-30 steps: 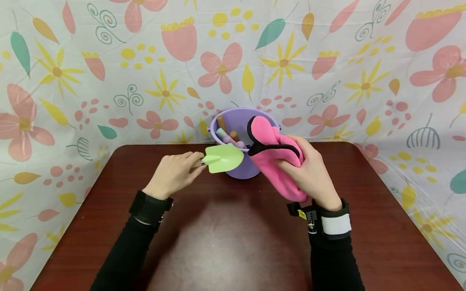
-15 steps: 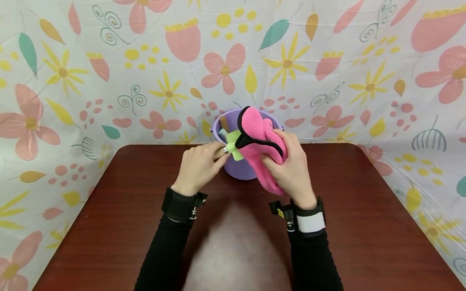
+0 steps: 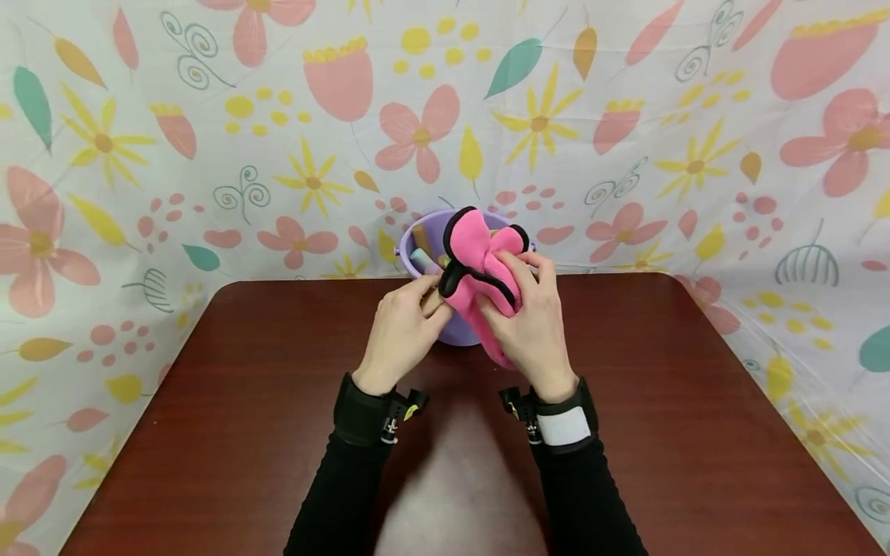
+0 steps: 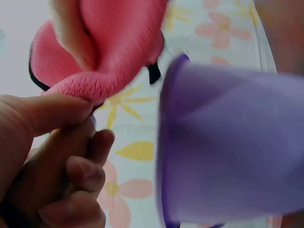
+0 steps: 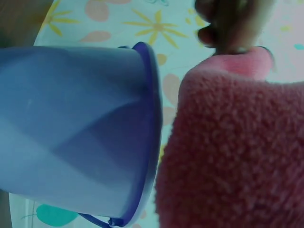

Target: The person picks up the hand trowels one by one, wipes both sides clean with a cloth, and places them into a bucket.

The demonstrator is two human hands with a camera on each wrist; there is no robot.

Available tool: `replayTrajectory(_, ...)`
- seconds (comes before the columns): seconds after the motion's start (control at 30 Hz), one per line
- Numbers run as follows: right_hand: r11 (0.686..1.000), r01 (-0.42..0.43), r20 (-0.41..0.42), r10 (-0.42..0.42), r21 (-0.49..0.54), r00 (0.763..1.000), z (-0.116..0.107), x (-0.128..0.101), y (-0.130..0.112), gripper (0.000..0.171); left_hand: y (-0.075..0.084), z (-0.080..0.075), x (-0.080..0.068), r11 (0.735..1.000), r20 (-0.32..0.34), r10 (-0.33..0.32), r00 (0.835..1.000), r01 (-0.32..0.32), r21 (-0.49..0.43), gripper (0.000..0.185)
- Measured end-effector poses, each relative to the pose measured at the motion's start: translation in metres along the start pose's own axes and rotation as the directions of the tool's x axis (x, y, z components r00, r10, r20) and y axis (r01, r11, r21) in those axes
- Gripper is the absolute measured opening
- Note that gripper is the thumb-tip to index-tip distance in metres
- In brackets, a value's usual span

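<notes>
My two hands meet just in front of a purple bucket [image 3: 406, 247] at the table's far edge. My right hand [image 3: 531, 324] grips a pink fleece cloth [image 3: 476, 262] with black trim, bunched up over the bucket's rim. My left hand [image 3: 403, 328] is curled round a tool handle, its thumb against the cloth. The tool's green blade is hidden inside the cloth. The left wrist view shows the cloth [image 4: 109, 52] above my curled fingers [image 4: 80, 173], with the bucket [image 4: 232, 142] close by on the right. The right wrist view is filled by the bucket [image 5: 80, 133] and the cloth [image 5: 237, 142].
The bucket holds several stick-like handles [image 3: 420, 241]. A dark red-brown table [image 3: 243, 432] stretches toward me with rounded far corners. A flowered sheet [image 3: 208, 139] hangs behind and along both sides.
My left hand has moved right with the green trowel into the cloth. The blade, plainly seen a second ago, is now covered. Both hands have drawn together before the bucket.
</notes>
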State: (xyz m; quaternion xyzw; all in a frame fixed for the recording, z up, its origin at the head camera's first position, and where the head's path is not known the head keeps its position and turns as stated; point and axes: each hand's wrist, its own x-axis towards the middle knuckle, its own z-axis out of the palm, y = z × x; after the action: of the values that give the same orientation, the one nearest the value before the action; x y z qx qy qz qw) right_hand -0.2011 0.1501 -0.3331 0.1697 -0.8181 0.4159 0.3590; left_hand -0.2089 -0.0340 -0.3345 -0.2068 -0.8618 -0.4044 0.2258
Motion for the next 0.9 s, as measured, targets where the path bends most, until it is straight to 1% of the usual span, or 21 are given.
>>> replayTrajectory(0.07, 1.0, 0.009, -0.03, -0.009, -0.004, 1.0, 0.0, 0.0, 0.0, 0.052, 0.003, 0.001, -0.001, 0.999, 0.018, 0.008, 1.0, -0.007, -0.052, 0.023)
replayTrajectory(0.17, 1.0, 0.019, -0.091, -0.019, -0.004, 0.996, 0.0, 0.001, 0.0, 0.05, 0.008, 0.002, -0.001, 0.996, 0.044, 0.029, 0.999, -0.025, -0.087, 0.019)
replayTrajectory(0.23, 1.0, 0.016, -0.129, -0.017, -0.005, 0.992, -0.001, 0.002, 0.0, 0.047, 0.009, 0.003, -0.001, 0.995, 0.063, 0.042, 0.997, -0.037, -0.093, 0.017)
replayTrajectory(0.33, 1.0, 0.001, -0.166, -0.003, -0.013, 0.986, -0.002, 0.003, 0.003, 0.044, 0.01, 0.004, -0.002, 0.995, 0.092, 0.064, 0.994, -0.057, -0.079, 0.02)
replayTrajectory(0.5, 0.999, -0.026, -0.186, 0.019, -0.035, 0.982, -0.005, 0.002, 0.011, 0.044, 0.011, 0.003, -0.004, 0.996, 0.14, 0.079, 0.987, -0.072, -0.052, 0.032)
replayTrajectory(0.7, 0.998, -0.053, -0.216, 0.043, -0.041, 0.975, -0.014, 0.004, 0.018, 0.045, 0.01, 0.001, -0.004, 0.995, 0.178, 0.081, 0.981, -0.069, -0.073, 0.027)
replayTrajectory(0.9, 0.992, -0.112, -0.234, 0.097, -0.051, 0.967, -0.022, 0.005, 0.022, 0.044, 0.008, -0.001, -0.005, 0.994, 0.218, 0.055, 0.974, -0.034, -0.1, 0.028)
